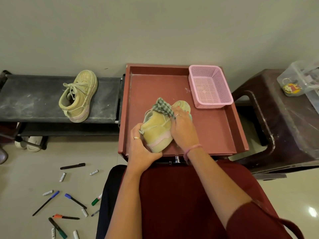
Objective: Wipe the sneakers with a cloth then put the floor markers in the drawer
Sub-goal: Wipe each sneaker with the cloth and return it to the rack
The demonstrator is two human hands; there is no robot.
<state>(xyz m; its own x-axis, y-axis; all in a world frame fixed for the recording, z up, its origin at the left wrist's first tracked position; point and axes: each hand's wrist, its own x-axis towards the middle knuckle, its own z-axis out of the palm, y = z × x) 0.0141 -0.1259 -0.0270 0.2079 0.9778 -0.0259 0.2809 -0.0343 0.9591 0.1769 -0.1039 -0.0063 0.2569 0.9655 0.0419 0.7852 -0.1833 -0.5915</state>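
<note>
Still mid-wipe: left hand (pixel 144 149) gripped the sneaker (pixel 158 130) by its heel over the open drawer (pixel 215 131), right hand (pixel 183 130) pinched the checked cloth (pixel 163 106) against its upper. Other sneaker (pixel 78 95) parked on the shoe rack (pixel 34 99), wiped or not, couldn't tell. Markers (pixel 65 200) all over the floor, none put away yet.

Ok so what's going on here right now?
A person steadies a tan suede sneaker with the left hand over the open reddish-brown drawer, while the right hand rubs it with a green checked cloth. Its twin sneaker sits on the black shoe rack. Scattered markers lie on the floor.
</note>
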